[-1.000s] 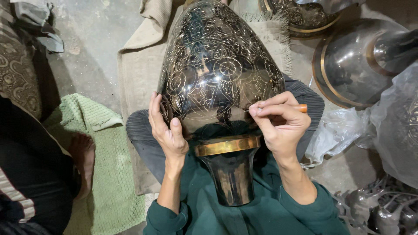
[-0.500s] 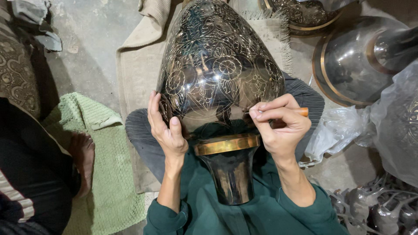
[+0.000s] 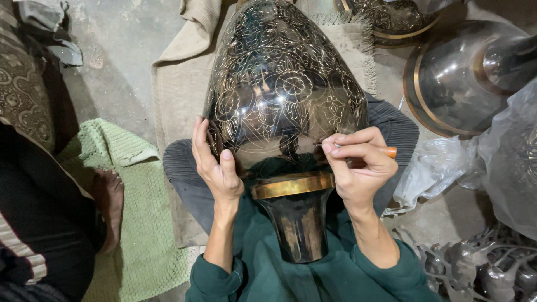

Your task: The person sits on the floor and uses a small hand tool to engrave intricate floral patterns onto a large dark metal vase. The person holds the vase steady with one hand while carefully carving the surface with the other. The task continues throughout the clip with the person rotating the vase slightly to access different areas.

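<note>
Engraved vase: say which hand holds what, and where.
Left hand steadies the vase at its lower side; right hand pinches an orange-handled tool near its tip.

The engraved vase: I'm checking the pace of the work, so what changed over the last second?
Almost nothing visibly changed. The right hand still pinches the orange-handled tool with its tip on the engraved vase, at most edging slightly. The left hand still steadies the vase's side. The vase stays across the lap.

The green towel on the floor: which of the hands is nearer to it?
Left. The left hand presses against the near side of the engraved vase, on the side where the green towel lies. The right hand, gripping an orange-handled tool, is across the vase.
</note>
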